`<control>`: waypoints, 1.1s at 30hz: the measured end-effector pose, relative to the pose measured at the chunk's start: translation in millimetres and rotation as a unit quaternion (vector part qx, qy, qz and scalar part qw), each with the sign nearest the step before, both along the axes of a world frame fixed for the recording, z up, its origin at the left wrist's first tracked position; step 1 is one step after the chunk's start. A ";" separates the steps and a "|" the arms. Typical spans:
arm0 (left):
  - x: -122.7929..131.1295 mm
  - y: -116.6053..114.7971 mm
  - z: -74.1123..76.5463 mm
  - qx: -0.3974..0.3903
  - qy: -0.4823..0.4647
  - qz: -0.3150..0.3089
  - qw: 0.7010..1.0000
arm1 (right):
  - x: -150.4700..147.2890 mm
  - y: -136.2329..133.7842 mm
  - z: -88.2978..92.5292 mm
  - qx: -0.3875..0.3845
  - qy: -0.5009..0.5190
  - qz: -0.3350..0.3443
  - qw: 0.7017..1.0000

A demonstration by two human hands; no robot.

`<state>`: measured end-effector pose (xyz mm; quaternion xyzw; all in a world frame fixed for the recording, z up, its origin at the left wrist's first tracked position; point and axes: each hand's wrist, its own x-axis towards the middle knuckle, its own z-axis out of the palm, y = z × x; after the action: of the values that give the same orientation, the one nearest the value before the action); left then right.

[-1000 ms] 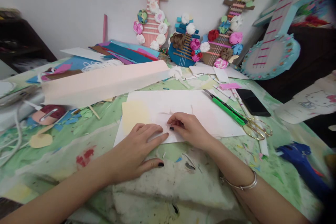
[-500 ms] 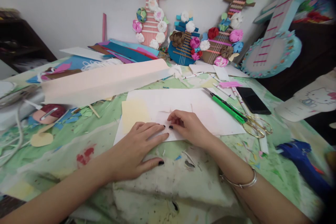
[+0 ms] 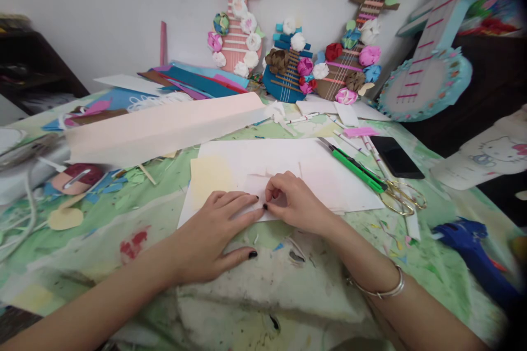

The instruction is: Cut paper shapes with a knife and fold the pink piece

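Note:
A large white sheet (image 3: 255, 153) with a yellow patch (image 3: 208, 178) at its left lies before me on the green, paint-stained cloth (image 3: 160, 214). My left hand (image 3: 222, 219) rests flat across its front edge, fingers spread and thumb on the cloth. Beside its fingertips, my right hand (image 3: 292, 200) is curled over the sheet, thumb and index finger pinched low at the front edge. What sits in that pinch, if anything, is too small to make out. A green utility knife (image 3: 358, 167) lies on the right part of the sheet, its blade pointing away.
Gold-handled scissors (image 3: 401, 197), a black phone (image 3: 397, 157) and a blue glue gun (image 3: 465, 241) lie to the right. A pale pink paper roll (image 3: 173, 126) lies at the left behind the sheet. Paper-flowered instrument models (image 3: 290, 74) lean on the wall.
My right hand has shifted slightly, its fingers curling tighter and the pinch moving down and closer to the left fingertips. The left hand stays in place.

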<state>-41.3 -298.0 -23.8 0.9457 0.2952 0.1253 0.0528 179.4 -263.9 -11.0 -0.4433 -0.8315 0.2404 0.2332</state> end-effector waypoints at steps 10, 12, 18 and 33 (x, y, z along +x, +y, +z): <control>-0.4 -0.1 0.1 -0.008 0.004 0.004 1.000 | 9.3 8.9 6.1 -0.084 -0.021 -0.124 0.989; 0.2 0.0 0.8 -0.011 -0.001 0.005 1.000 | 12.8 11.2 5.5 -0.090 -0.021 -0.138 0.986; 0.9 -0.2 1.6 -0.020 0.001 0.008 1.000 | 14.4 10.1 2.7 -0.096 0.034 -0.138 0.985; 5.3 4.7 6.9 -0.052 -0.014 0.013 0.998 | 1.7 6.1 3.8 -0.073 -0.027 -0.121 0.990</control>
<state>-36.0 -293.3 -17.0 0.9358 0.3131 0.1239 0.1043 181.0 -257.7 -7.2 -0.5626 -0.7580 0.2582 0.2055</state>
